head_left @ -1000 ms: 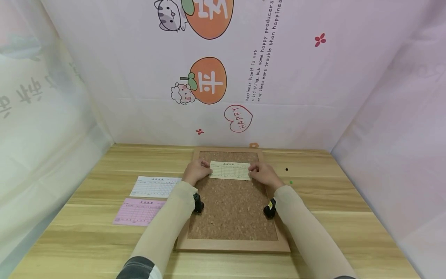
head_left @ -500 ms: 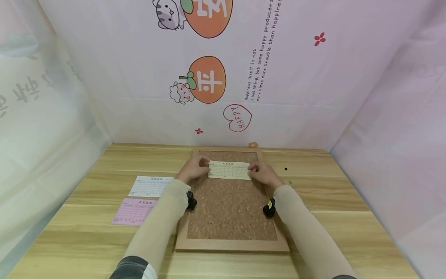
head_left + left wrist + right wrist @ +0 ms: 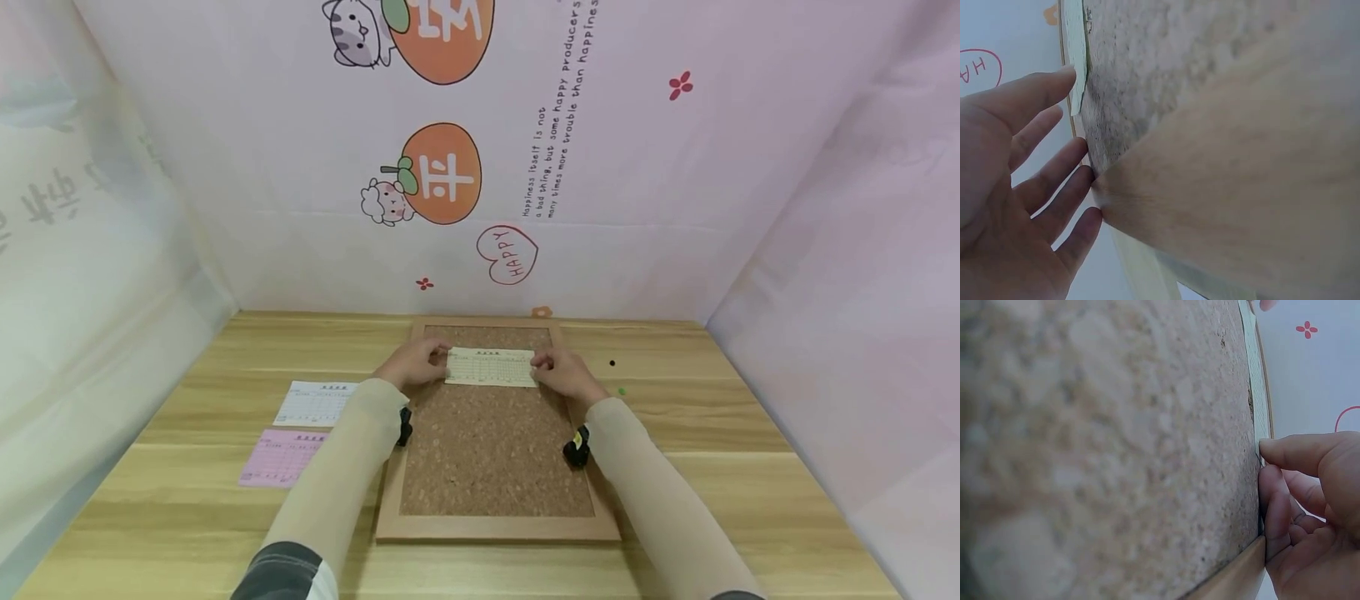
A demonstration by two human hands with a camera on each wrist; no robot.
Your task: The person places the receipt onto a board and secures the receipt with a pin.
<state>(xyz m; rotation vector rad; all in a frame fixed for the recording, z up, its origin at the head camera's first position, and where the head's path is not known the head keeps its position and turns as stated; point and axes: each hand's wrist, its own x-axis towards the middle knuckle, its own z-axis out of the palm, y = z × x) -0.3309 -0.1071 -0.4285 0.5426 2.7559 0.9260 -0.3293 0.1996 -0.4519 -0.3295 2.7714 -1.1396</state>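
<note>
- A cream slip of paper (image 3: 491,367) lies flat across the far end of the cork board (image 3: 491,454), which sits in the middle of the table (image 3: 187,500).
- The left hand (image 3: 408,365) has its fingers spread and relaxed; one fingertip touches the slip's left edge, nothing is gripped.
- The right hand (image 3: 564,373) has curled fingers and pinches the slip's right edge against the board.
- A white form (image 3: 315,403) and a pink form (image 3: 281,457) lie toward the table's left edge.
- Two small dots, a black pin (image 3: 612,363) and a green pin (image 3: 621,391), lie on the table right of the board.
</note>
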